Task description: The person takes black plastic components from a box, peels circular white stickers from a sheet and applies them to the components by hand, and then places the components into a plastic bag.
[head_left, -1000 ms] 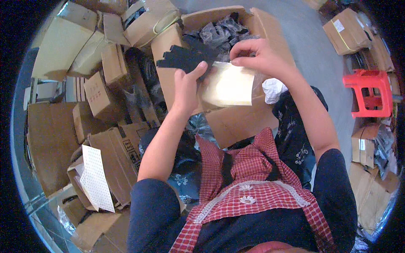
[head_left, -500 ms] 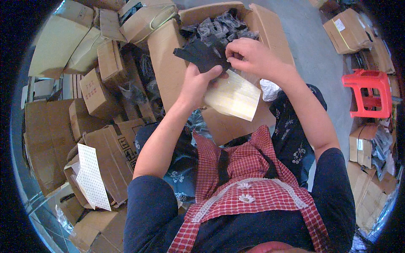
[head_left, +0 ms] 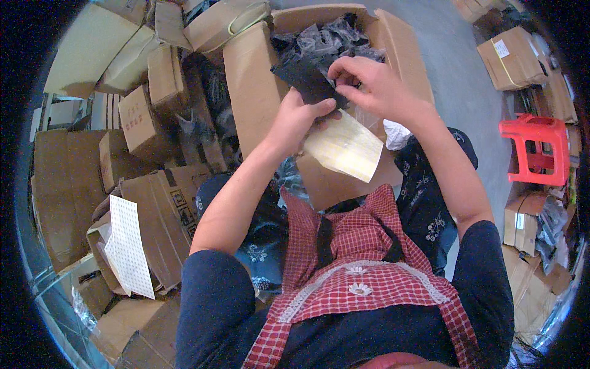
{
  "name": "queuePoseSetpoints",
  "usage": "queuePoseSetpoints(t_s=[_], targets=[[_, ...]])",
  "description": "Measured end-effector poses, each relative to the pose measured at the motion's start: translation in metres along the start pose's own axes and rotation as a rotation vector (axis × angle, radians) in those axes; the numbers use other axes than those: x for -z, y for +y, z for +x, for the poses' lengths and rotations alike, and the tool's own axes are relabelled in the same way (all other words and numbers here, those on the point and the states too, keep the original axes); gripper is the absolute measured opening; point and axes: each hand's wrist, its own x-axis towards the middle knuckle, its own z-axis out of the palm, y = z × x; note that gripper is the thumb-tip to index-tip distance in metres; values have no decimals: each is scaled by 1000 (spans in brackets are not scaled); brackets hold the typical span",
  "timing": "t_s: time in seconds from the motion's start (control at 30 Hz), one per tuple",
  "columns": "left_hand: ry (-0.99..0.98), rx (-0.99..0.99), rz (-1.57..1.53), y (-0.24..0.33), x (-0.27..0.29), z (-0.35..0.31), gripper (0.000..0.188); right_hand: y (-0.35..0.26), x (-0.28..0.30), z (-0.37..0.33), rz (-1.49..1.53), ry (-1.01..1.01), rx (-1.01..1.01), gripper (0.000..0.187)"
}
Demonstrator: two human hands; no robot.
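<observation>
My left hand [head_left: 301, 120] grips a flat black piece [head_left: 307, 83], thumb on top. I cannot tell the piece's exact kind. A pale yellow sheet [head_left: 347, 147] is held in the same hand and hangs toward my lap. At the black piece's right edge, my right hand [head_left: 375, 89] has its fingers curled in a pinch; whatever lies between the fingertips is hidden. Both hands are above the near side of an open cardboard box [head_left: 249, 86], which holds a heap of black items in clear plastic [head_left: 332, 40].
Stacked cartons [head_left: 144, 126] crowd the left side. A white sheet with small printed marks [head_left: 131, 249] leans on an open carton there. On the right, a red plastic stool [head_left: 534, 150] stands near more cartons [head_left: 511, 58]. Crumpled white material [head_left: 396, 134] lies beside my right knee.
The black piece has tilted in my left hand, and its narrow left end no longer sticks out. Both hands stay close together. The whole view has shifted slightly.
</observation>
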Motion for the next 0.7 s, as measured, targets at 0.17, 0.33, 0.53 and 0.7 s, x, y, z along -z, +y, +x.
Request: queuePoseSetpoints(t_s=[0.17,0.33,0.53,0.7], targets=[[14,-35,29,0,1,-1,20,-6,-7,1,-54,-34,73,18],[-1,-28,46,3,-2,-1,19,-7,-12,2,-261,19,241,18],[-2,-21,49,-1,2,2,32,-20,-19,5,-516,39,374,22],[-8,38,2,-13,7,1,32,-20,-14,4,-611,76,206,20]])
